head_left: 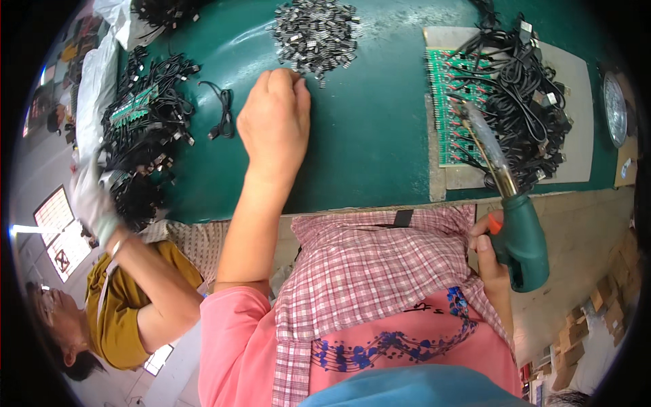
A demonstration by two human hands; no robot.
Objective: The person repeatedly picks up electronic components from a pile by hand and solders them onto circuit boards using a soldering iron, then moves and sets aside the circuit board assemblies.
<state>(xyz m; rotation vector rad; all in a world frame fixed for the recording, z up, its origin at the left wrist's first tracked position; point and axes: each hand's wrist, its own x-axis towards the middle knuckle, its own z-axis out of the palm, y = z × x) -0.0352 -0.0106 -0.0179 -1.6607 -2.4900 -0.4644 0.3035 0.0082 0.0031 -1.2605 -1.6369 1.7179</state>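
My left hand (274,122) is over the green table beside a heap of small black and silver connectors (317,34). Its fingers are curled and pinched together at the heap's near edge, and whatever lies between the fingertips is hidden. My right hand (489,249) grips a green glue gun (527,237) with an orange trigger, off the table's front edge. The gun's metal nozzle, with a whitish translucent coating, points up and leftward over green circuit boards (447,115). Bundled black cables (519,95) with silver plugs lie against those boards.
A single coiled black cable (224,112) lies left of my left hand. Farther left is a pile of black cables (152,115) with a green board strip (134,107). A co-worker's gloved hand (95,203) is beside it. A round clear-lidded container (614,108) stands at the right edge.
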